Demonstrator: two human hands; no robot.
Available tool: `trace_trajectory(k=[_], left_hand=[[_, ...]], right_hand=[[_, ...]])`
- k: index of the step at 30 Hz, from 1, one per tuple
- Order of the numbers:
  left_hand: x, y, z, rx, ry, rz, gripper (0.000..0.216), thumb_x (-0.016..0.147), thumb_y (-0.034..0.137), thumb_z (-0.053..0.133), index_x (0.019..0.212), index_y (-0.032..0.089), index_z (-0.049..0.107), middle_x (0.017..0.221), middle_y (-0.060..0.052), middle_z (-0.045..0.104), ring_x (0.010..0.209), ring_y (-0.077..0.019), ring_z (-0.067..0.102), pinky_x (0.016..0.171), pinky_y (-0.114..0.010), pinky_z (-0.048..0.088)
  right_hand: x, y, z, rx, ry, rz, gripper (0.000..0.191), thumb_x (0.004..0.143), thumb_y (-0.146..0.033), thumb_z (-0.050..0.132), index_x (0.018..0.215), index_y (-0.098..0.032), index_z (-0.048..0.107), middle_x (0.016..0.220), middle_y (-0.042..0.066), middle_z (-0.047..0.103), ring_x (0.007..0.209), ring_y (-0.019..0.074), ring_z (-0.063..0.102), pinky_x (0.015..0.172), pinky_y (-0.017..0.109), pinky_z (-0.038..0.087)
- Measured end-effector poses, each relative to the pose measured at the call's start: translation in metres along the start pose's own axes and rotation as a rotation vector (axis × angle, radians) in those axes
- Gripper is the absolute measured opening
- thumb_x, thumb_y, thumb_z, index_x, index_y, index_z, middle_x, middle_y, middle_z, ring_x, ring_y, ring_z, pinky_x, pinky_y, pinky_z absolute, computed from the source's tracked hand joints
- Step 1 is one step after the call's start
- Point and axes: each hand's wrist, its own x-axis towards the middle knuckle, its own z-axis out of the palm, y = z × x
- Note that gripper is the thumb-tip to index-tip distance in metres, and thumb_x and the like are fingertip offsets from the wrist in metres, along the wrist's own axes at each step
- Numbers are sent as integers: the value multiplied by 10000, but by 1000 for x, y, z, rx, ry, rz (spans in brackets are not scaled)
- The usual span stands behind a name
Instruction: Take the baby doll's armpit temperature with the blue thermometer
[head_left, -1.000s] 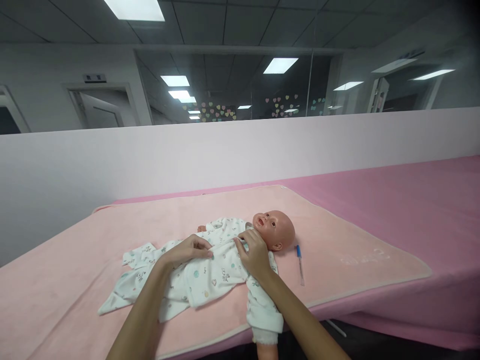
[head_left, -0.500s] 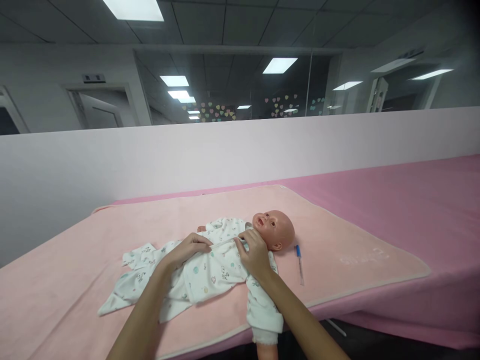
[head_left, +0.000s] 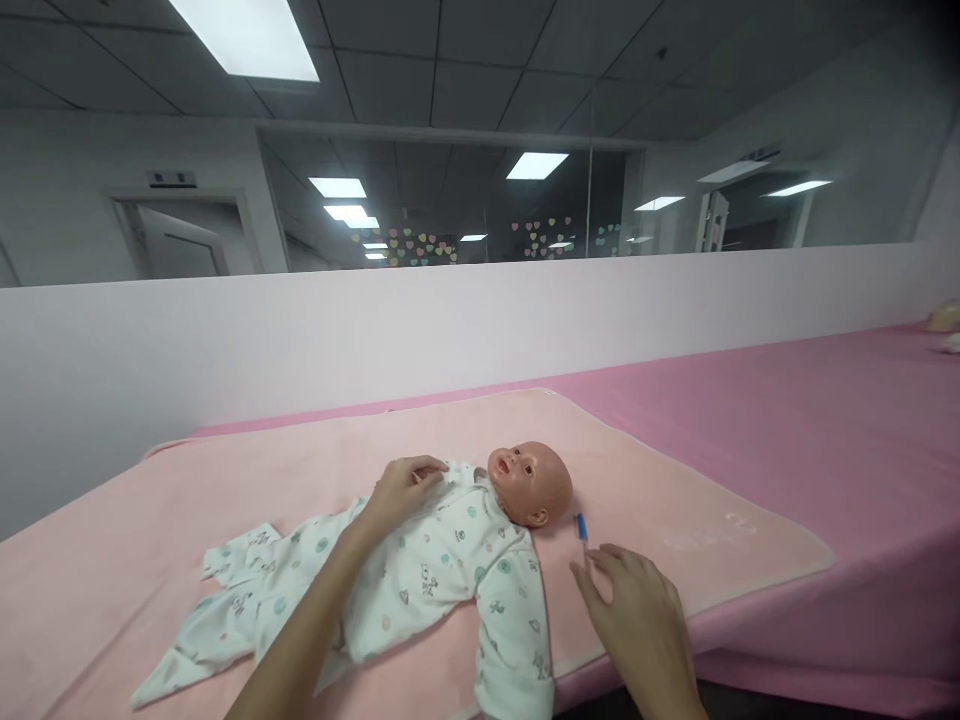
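Observation:
A baby doll (head_left: 529, 484) lies on its back in a white printed onesie (head_left: 420, 575), its bald head to the right and the garment's legs to the left. My left hand (head_left: 405, 492) rests on the far side of the doll's chest, fingers loosely bent and seemingly gripping nothing. Right of the doll, my right hand (head_left: 637, 615) is low over the cloth with thumb and forefinger apart. Between those fingertips lies a slim clear stick with a blue cap (head_left: 582, 527), pen-like. Its lower part is hidden by the hand, so contact is unclear.
A peach blanket (head_left: 720, 560) lies under the doll, over a pink sheet (head_left: 787, 420) that drops off at the near right edge. Behind stands a low white wall (head_left: 420, 330) with glass above it. Small pale items (head_left: 945, 318) are at the far right.
My right hand has left the doll's collar and moved right to the blue-capped stick. My left hand has shifted up the chest. The onesie's front now lies smoother, and the view has tilted up slightly.

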Motion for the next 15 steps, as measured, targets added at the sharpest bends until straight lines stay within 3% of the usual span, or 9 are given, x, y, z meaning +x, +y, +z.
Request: trace_trajectory(k=[4,8,10,12,15], left_hand=[[4,10,27,29,-171,74,301,752,389,473,874,206,680,813,-37,636,662,-149,516,596,-227,364],[-2,6,32,51,-171,85,326,676,413,577,930,228,666,819,-29,590,690,-147,487,610,-220,349],[-3,2,32,41,-160,96,317,655,393,599,913,219,664,802,-22,577,693,-146,479,609,-217,338],[-1,-5,33,31,-121,87,251,692,394,553,761,178,661,673,-8,538,627,-134,446,575,-221,310],[5,-18,33,28,58,-48,377,745,438,462,502,153,507,482,19,363,526,-113,351,521,-234,243]], right_hand=[[-11,9,1,-184,-95,-45,260,749,-384,530,790,-163,662,926,129,650,858,286,570,725,402,412],[-12,-2,0,-208,-88,-1,240,783,-270,449,752,-173,667,913,113,663,839,259,595,729,375,425],[-13,-1,-4,-196,-96,97,271,795,-244,406,759,-181,667,829,102,676,776,248,615,684,354,442],[-14,6,-12,-161,-126,260,283,801,-286,397,810,-203,668,736,82,681,630,233,623,553,325,447],[-11,20,-35,-92,-92,521,281,742,-384,478,898,-240,661,719,62,690,442,221,580,388,308,392]])
